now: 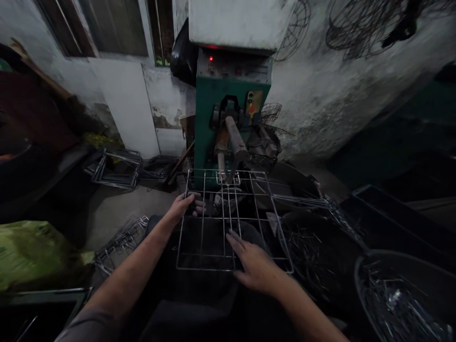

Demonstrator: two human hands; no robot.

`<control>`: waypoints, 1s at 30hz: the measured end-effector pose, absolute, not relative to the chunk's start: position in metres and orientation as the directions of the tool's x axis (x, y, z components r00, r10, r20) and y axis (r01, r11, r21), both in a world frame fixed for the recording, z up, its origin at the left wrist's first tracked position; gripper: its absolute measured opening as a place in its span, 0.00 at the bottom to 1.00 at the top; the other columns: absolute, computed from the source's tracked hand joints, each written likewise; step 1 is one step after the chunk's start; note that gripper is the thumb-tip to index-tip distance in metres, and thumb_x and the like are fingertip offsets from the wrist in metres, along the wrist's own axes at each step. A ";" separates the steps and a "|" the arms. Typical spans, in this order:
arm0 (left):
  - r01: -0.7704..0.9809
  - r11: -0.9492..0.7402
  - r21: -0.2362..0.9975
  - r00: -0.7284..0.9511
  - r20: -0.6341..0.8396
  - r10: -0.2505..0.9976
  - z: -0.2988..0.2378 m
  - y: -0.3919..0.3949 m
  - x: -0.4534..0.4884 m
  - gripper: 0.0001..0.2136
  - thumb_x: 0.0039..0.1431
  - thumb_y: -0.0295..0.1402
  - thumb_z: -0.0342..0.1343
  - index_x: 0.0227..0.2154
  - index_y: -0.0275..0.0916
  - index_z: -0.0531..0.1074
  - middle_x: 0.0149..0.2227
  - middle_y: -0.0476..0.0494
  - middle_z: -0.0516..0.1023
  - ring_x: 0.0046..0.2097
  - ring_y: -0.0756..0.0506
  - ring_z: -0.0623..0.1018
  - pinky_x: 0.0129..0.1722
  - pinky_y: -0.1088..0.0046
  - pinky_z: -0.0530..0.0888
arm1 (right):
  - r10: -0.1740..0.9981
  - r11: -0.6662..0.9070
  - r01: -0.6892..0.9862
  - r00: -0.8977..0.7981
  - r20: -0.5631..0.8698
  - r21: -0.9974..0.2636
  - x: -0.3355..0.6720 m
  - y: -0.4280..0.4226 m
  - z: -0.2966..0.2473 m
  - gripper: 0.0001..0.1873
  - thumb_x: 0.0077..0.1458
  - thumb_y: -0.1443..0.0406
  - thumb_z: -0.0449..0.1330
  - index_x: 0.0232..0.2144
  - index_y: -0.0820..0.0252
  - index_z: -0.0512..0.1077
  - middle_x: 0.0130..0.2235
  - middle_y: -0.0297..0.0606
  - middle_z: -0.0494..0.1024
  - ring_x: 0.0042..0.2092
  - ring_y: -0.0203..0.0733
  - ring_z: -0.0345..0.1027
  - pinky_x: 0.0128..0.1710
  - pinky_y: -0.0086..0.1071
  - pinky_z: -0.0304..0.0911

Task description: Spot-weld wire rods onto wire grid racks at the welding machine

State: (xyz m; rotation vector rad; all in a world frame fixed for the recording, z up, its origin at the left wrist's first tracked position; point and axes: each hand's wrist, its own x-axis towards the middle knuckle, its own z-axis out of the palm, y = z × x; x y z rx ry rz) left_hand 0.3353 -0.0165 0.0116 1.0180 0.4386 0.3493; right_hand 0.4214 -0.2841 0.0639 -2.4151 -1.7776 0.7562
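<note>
A rectangular wire grid rack lies flat in front of a green welding machine, its far edge under the machine's rod-shaped arm. My left hand grips the rack's left edge near the far corner. My right hand rests on the near edge of the rack, fingers spread and pressing on its wires.
Finished wire racks are stacked on the floor at the left, more lie near my left arm. Dark bins with loose metal rods stand at the right. A green bag sits at the left. Wire baskets hang on the wall.
</note>
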 end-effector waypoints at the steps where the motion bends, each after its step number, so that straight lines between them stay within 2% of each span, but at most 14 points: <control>1: -0.083 0.487 0.869 0.860 -0.185 0.476 0.009 -0.015 0.336 0.19 0.51 0.38 0.61 0.41 0.32 0.66 0.31 0.32 0.78 0.29 0.39 0.79 0.19 0.74 0.71 | 0.908 -0.338 0.885 0.218 -0.357 -0.320 0.422 -0.283 0.063 0.48 0.43 0.65 0.57 0.65 0.67 0.44 0.66 0.49 0.43 0.59 0.52 0.56 0.57 0.42 0.54; 5: -0.103 0.498 0.861 0.846 -0.187 0.499 0.000 -0.013 0.339 0.19 0.50 0.39 0.61 0.41 0.32 0.67 0.30 0.33 0.78 0.28 0.40 0.79 0.20 0.72 0.73 | 0.908 -0.338 0.884 0.216 -0.358 -0.324 0.424 -0.282 0.060 0.48 0.42 0.66 0.57 0.65 0.68 0.45 0.66 0.49 0.42 0.60 0.52 0.54 0.58 0.42 0.53; 11: -0.111 0.502 0.858 0.851 -0.178 0.494 0.003 -0.013 0.342 0.20 0.49 0.39 0.63 0.40 0.31 0.67 0.29 0.35 0.78 0.27 0.41 0.79 0.18 0.75 0.71 | 0.914 -0.332 0.877 0.209 -0.347 -0.348 0.428 -0.282 0.058 0.48 0.42 0.66 0.56 0.65 0.67 0.44 0.67 0.49 0.41 0.60 0.52 0.54 0.58 0.42 0.53; 21: -0.089 0.497 0.863 0.856 -0.189 0.482 0.006 -0.013 0.342 0.17 0.51 0.37 0.61 0.40 0.31 0.66 0.30 0.33 0.79 0.28 0.40 0.80 0.18 0.76 0.70 | 0.912 -0.348 0.873 0.231 -0.339 -0.340 0.425 -0.283 0.061 0.47 0.44 0.65 0.57 0.65 0.67 0.43 0.67 0.48 0.41 0.60 0.52 0.55 0.58 0.42 0.53; 26: -0.118 0.496 0.860 0.853 -0.169 0.495 0.011 -0.016 0.344 0.17 0.53 0.36 0.59 0.42 0.31 0.66 0.31 0.32 0.79 0.29 0.40 0.80 0.19 0.76 0.71 | 0.926 -0.354 0.885 0.286 -0.248 -0.303 0.433 -0.299 0.058 0.49 0.46 0.68 0.57 0.66 0.62 0.36 0.67 0.47 0.36 0.64 0.52 0.45 0.59 0.46 0.51; 28: -0.138 0.494 0.859 0.840 -0.163 0.518 0.013 -0.013 0.348 0.17 0.54 0.35 0.58 0.43 0.30 0.65 0.30 0.32 0.79 0.29 0.40 0.80 0.20 0.75 0.72 | 0.920 -0.380 0.881 0.327 -0.217 -0.281 0.443 -0.301 0.060 0.48 0.46 0.69 0.56 0.66 0.62 0.38 0.67 0.47 0.35 0.65 0.51 0.43 0.59 0.46 0.50; 30: -0.143 0.491 0.860 0.835 -0.161 0.526 0.016 -0.009 0.352 0.16 0.55 0.34 0.56 0.43 0.30 0.65 0.29 0.33 0.78 0.28 0.41 0.79 0.21 0.74 0.72 | 0.914 -0.391 0.873 0.331 -0.233 -0.293 0.454 -0.298 0.067 0.45 0.46 0.69 0.58 0.65 0.65 0.45 0.67 0.49 0.40 0.64 0.51 0.45 0.60 0.44 0.49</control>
